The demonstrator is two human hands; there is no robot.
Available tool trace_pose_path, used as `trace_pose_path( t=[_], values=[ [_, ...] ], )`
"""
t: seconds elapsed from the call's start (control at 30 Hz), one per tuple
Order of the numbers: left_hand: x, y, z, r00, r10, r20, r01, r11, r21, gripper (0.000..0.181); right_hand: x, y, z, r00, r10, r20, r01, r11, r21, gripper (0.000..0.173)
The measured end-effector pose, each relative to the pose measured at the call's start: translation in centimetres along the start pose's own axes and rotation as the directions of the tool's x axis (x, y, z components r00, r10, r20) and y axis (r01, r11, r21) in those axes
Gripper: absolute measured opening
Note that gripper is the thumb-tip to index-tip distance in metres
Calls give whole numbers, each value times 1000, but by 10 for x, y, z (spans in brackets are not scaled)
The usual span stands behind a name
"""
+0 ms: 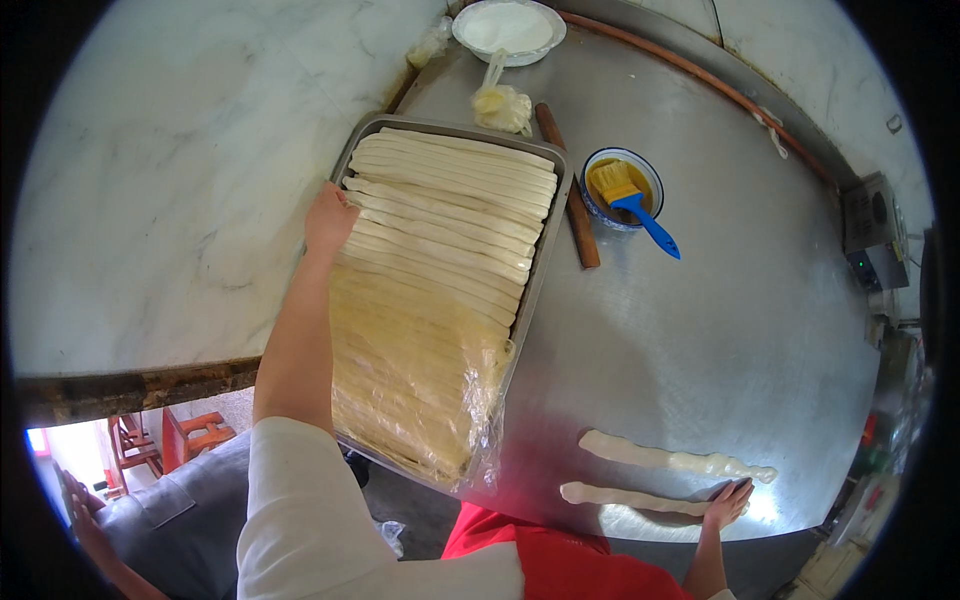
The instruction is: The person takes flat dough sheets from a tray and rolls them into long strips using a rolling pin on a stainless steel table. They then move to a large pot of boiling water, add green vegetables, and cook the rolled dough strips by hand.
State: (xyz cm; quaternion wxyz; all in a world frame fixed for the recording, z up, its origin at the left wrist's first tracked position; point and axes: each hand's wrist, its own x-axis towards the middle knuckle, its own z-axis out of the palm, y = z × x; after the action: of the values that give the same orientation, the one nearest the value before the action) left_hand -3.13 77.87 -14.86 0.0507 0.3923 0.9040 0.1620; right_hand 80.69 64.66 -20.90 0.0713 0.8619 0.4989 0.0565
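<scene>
A metal tray holds many long strips of dough laid side by side, the nearer ones under clear plastic film. My left hand is at the tray's left edge, its fingertips on the end of a strip; whether they pinch it cannot be told. On the steel worktop at the lower right, my right hand rests on the right end of a dough strip, fingers extended. A second strip lies just beyond it, apart from it.
A wooden rolling pin lies beside the tray. A bowl of oil holds a blue-handled brush. Farther back are a knotted plastic bag and a bowl of white powder. Another person's hand shows at lower left.
</scene>
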Motion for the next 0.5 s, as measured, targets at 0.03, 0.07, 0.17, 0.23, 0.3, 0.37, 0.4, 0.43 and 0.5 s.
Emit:
trace_pose_path(
  t=[0.03, 0.07, 0.17, 0.23, 0.3, 0.37, 0.4, 0.43, 0.5],
  values=[
    [-1, 0, 0, 1000, -14, -3, 14, 1000, 9, 23, 0, -2, -2, 1000, 0, 8, 0, 1000, -1, 58],
    [-3, 5, -3, 1000, -24, -3, 24, 1000, 18, 22, -1, -4, -5, 1000, 4, 16, -3, 1000, -4, 58],
    [-3, 7, -6, 998, -31, 54, 26, 995, 96, 21, 0, -3, -3, 1000, 0, 12, 0, 1000, 5, 58],
    [-1, 8, -9, 993, 18, 119, -40, 982, 187, 20, 1, -4, -4, 1000, -8, 13, 7, 1000, 17, 57],
    [-3, 15, -16, 973, 109, 203, -166, 942, 290, 19, 2, -5, -4, 1000, -14, 10, 14, 1000, 26, 57],
    [-10, 35, -28, 909, 163, 384, -162, 986, -33, 19, 4, -3, -1, 1000, -14, 3, 14, 999, 30, 57],
    [-16, 50, -42, 862, 212, 461, -136, 972, -192, 19, 4, -1, 2, 1000, -16, -3, 16, 999, 35, 57],
    [-25, 66, -59, 749, 327, 576, -14, 878, -479, 19, 3, 6, 6, 1000, -5, -12, 6, 999, 34, 57],
    [-50, 83, -100, 503, 593, 628, 382, 499, -778, 19, -4, 6, 2, 1000, 15, 0, -15, 999, 30, 57]
  ],
)
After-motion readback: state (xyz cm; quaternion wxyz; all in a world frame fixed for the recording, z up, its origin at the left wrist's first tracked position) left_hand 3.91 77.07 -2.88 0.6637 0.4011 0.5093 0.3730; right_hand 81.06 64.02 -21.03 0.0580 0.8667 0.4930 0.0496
